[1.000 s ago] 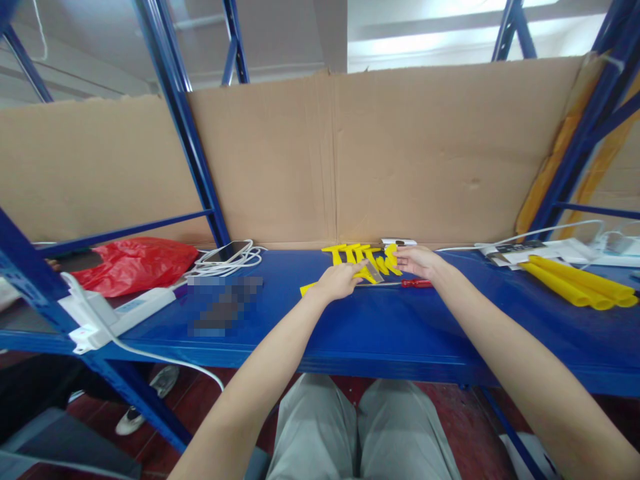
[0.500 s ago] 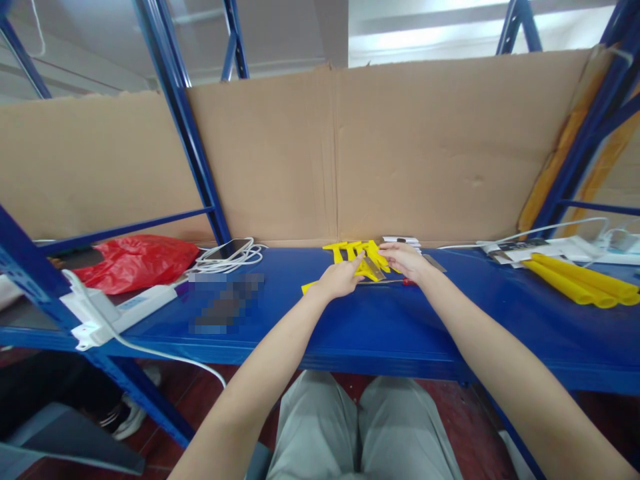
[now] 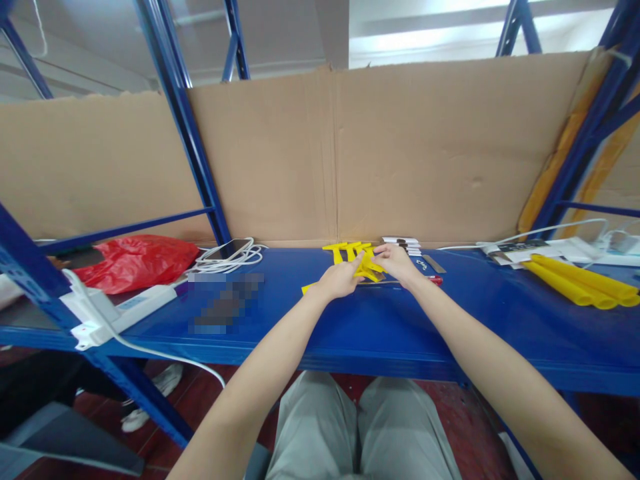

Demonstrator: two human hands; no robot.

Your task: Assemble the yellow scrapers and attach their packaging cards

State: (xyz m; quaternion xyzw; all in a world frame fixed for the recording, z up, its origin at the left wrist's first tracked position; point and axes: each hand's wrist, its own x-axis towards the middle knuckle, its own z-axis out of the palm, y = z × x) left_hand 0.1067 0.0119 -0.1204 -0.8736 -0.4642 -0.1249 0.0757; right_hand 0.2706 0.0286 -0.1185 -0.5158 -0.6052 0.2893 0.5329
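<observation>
My left hand (image 3: 340,279) is closed on a yellow scraper (image 3: 368,270) with a broad head, low over the blue shelf (image 3: 360,327). From the other side, the bent fingers of my right hand (image 3: 397,261) pinch at the same scraper; their tips partly cover it. Behind my left hand lie several more yellow T-shaped scrapers (image 3: 345,249) in a row. A screwdriver with a red handle (image 3: 435,280) lies beside my right wrist, its thin shaft running left below the hands. A flat metal strip (image 3: 434,264) and small silvery pieces (image 3: 421,265) are just to the right.
Several white-and-black packs (image 3: 404,244) lie at the back against the cardboard (image 3: 425,147). Yellow tubes (image 3: 575,283) lie at the right. At the left are a red bag (image 3: 140,261), coiled white cable (image 3: 227,257) and a power strip (image 3: 135,310). Another person's shoe (image 3: 167,380) shows below.
My right hand has shifted slightly left and turned inward over the scraper, uncovering the metal strip and small pieces. The screwdriver's red handle has moved right. My left hand stays in place.
</observation>
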